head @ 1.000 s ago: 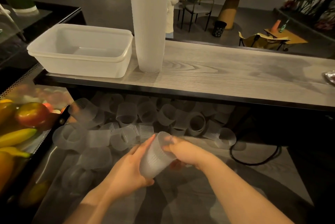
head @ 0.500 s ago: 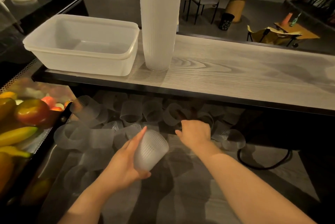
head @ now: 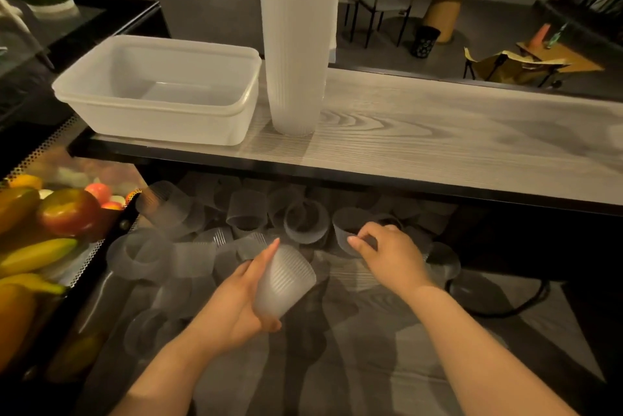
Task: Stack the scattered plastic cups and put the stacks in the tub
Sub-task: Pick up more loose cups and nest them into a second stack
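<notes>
At ten o'clock the tub (head: 161, 92) sits empty on the upper table (head: 438, 132), a tall stack (head: 296, 45) just beside it. Lower down, my left hand (head: 236, 294) wraps a short stack of cups (head: 285, 281), mouth tilted away from me. My right hand (head: 387, 254), at one o'clock from it, pinches the rim of a loose cup (head: 350, 230) among the scattered cups (head: 188, 247). I'm mid-gathering; next that cup should be lifted and nested into the held stack.
</notes>
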`<state>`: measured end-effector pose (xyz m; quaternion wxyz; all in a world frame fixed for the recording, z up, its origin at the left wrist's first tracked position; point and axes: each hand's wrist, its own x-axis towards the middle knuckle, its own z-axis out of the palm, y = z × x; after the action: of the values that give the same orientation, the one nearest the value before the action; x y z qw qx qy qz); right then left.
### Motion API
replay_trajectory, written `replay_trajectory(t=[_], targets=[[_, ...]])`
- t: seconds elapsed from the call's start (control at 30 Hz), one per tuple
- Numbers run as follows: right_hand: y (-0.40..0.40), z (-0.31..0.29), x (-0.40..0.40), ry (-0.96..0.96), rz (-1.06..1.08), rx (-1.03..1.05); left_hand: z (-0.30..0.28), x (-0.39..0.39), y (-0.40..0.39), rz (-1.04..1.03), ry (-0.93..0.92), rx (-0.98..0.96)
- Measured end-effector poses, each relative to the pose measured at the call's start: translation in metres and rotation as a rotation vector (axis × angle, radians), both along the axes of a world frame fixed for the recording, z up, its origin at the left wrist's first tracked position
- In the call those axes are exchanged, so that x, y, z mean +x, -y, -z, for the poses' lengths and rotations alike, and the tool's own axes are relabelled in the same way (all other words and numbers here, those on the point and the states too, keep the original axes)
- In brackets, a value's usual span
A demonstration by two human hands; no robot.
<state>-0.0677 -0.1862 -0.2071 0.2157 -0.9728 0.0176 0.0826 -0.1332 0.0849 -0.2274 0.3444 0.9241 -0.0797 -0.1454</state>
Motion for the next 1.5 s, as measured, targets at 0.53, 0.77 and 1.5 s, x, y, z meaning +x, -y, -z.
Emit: replay_trajectory(t=[0.53,0.77,1.5], targets=[[-0.021,-0.009,-0.083,-0.124,-0.036,0.627,-0.015,-0.027,0.037,0.028,-0.08,-0.087],[-0.043,-0.003,-0.088,-0.034,0.097,0.801,-0.031,-0.049,0.029,-0.042,-0.105,-0.159],[0.001,0.09,-0.076,-0.042,0.173,0.224,-0.039,-0.067,0.011,-0.016,-0.026,0.172]])
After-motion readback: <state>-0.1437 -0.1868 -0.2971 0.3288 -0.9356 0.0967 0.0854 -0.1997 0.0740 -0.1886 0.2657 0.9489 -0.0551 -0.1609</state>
